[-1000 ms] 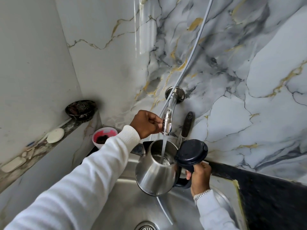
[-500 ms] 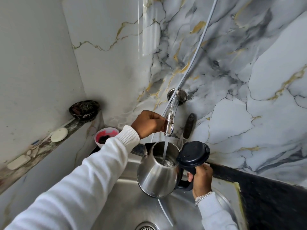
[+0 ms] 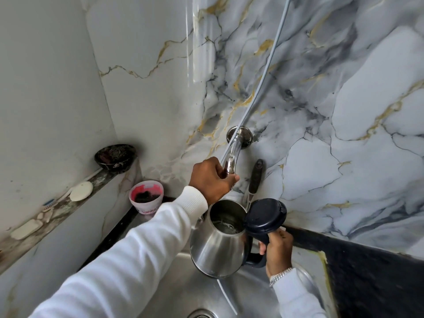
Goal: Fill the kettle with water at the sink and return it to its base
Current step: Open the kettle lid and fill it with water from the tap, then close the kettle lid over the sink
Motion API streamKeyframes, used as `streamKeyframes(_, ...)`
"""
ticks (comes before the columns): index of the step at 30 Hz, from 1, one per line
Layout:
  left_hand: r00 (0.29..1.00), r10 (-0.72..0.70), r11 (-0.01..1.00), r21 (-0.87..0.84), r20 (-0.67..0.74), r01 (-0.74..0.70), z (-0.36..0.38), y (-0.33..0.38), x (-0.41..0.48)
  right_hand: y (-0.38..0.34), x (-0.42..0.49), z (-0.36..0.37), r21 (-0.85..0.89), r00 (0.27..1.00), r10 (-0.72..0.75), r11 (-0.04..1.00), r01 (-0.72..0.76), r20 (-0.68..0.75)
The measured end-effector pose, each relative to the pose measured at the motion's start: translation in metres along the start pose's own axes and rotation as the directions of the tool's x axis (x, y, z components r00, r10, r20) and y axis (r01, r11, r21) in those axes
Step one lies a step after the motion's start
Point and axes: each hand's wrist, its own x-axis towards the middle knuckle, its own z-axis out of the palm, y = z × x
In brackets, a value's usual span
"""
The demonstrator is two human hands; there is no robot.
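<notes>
A steel kettle (image 3: 218, 246) hangs over the steel sink (image 3: 183, 292), its black lid (image 3: 266, 213) flipped open. Water shows inside it. My right hand (image 3: 277, 249) grips the kettle's black handle. Just above it, my left hand (image 3: 211, 179) is wrapped around the lower end of the chrome wall tap (image 3: 232, 154), covering the spout. No stream of water is visible below the tap. The kettle's base is out of view.
A pink-rimmed tub (image 3: 146, 198) stands at the sink's back left corner. A dark bowl (image 3: 115, 157), a white soap (image 3: 81, 191) and a toothbrush lie on the left ledge. A black-handled utensil (image 3: 255, 177) leans on the marble wall. Black counter (image 3: 371, 278) lies to the right.
The stream of water seen falling into the kettle earlier is gone. My left hand has closed lower over the tap's end. The kettle stays under the tap.
</notes>
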Motion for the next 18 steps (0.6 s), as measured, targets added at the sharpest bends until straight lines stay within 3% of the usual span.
streamKeyframes(2,1.000,-0.010,1.000,0.021,-0.009,0.010,0.002,0.003,-0.007,-0.002,-0.003,-0.004,0.000,1.000,-0.002,1.000,0.002,-0.001)
streamKeyframes(4,0.992,0.052,0.997,0.054,-0.113,-0.046,0.004,0.006,-0.020,-0.004,-0.006,-0.009,-0.010,1.000,-0.001,1.000,0.001,-0.007)
streamKeyframes(6,0.935,0.231,0.970,-0.009,-0.269,-0.242,0.008,0.011,-0.046,-0.003,-0.007,-0.012,-0.030,0.999,-0.022,0.999,0.021,-0.026)
streamKeyframes(7,0.904,0.331,0.930,-0.071,-0.271,-0.362,0.011,0.017,-0.062,-0.004,-0.008,-0.013,-0.046,0.999,-0.038,0.998,0.037,-0.039)
streamKeyframes(10,0.834,0.542,0.838,-0.138,0.099,-0.528,0.020,0.033,-0.100,-0.003,-0.010,-0.017,-0.140,0.991,-0.091,0.987,0.076,-0.098)
streamKeyframes(12,0.800,0.561,0.827,-0.098,0.211,-0.554,0.023,0.033,-0.111,-0.005,-0.016,-0.022,-0.152,0.988,-0.118,0.983,0.103,-0.095)
streamKeyframes(18,0.917,0.399,0.913,-0.087,-0.007,-0.398,-0.002,0.023,-0.119,-0.026,-0.039,-0.043,-0.105,0.990,-0.083,0.992,0.071,-0.111)
